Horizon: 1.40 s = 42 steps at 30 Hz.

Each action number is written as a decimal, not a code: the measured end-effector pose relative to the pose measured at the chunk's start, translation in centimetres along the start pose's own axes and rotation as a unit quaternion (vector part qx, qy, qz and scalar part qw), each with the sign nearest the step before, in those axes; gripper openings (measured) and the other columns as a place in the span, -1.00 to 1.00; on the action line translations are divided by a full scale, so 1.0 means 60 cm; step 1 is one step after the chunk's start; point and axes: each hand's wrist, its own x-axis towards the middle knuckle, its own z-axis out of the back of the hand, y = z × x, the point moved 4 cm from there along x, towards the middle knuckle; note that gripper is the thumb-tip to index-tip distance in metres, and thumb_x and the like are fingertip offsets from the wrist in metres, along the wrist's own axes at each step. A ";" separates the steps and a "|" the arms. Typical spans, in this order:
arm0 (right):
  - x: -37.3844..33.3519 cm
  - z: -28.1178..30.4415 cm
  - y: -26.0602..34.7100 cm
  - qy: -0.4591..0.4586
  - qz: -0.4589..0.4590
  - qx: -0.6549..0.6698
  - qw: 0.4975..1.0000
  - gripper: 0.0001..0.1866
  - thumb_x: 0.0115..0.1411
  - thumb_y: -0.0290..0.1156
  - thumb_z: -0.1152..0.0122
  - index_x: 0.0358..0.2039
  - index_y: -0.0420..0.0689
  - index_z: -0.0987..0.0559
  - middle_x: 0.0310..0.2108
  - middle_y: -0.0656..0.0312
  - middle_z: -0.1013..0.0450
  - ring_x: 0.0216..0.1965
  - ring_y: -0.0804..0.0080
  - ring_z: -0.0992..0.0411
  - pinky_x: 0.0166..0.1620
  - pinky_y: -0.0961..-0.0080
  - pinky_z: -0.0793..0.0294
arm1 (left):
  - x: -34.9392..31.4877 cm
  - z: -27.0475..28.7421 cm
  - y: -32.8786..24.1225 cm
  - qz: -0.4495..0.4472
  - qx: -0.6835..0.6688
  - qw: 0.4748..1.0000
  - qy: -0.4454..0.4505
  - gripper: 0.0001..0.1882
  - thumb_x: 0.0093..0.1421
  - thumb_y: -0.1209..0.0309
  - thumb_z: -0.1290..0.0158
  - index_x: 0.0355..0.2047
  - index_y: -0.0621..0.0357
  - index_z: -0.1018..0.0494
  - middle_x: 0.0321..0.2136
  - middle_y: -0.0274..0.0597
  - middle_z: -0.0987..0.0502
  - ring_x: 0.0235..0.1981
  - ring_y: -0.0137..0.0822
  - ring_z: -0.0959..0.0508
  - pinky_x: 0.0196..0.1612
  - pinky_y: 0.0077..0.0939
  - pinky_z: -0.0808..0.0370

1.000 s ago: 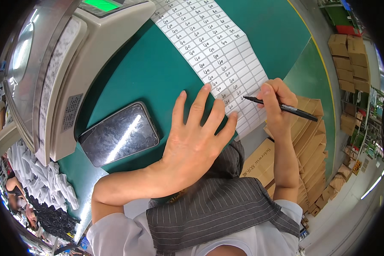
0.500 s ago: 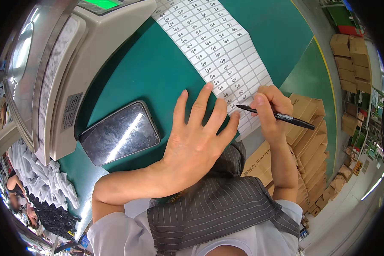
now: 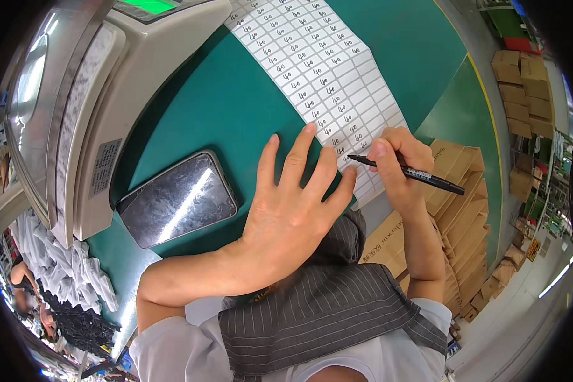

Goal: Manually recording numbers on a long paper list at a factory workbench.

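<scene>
A long white sheet of small labels (image 3: pixel 312 70) lies slantwise over the green table. Handwritten marks fill much of its left columns, while many labels on its right side are blank. My right hand (image 3: pixel 401 159) grips a black marker pen (image 3: pixel 426 177) between thumb and fingers, its tip at a label near the sheet's lower end. Flat with fingers spread, my left hand (image 3: pixel 296 204) rests beside the pen tip, its fingertips on or at the sheet's left edge. Left of that hand lies a dark smartphone (image 3: pixel 178 200) with a glare across its screen.
A beige weighing scale (image 3: pixel 153 51) stands at the left. Below it are white cloth pieces (image 3: pixel 57 254) and a black heap (image 3: pixel 79 321). Brown cartons (image 3: pixel 455 210) are stacked beyond the table's right edge, with more boxes (image 3: pixel 522 95) farther off. A person (image 3: pixel 25 286) is at far left.
The pen and my right hand have shifted slightly left. My left hand stays almost still on the sheet's edge.
</scene>
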 end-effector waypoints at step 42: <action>0.233 0.011 -0.010 -0.038 0.065 0.046 0.996 -0.77 0.31 -0.29 -0.08 -0.13 -0.14 -0.51 -0.37 0.23 -0.47 -0.36 0.56 -0.44 -0.27 0.54 -0.47 | 0.003 0.001 -0.004 -0.058 -0.016 0.998 0.017 -0.45 0.08 0.34 -0.20 0.12 -0.11 -0.40 0.07 0.00 -0.28 0.23 0.14 -0.20 0.19 0.21 -0.12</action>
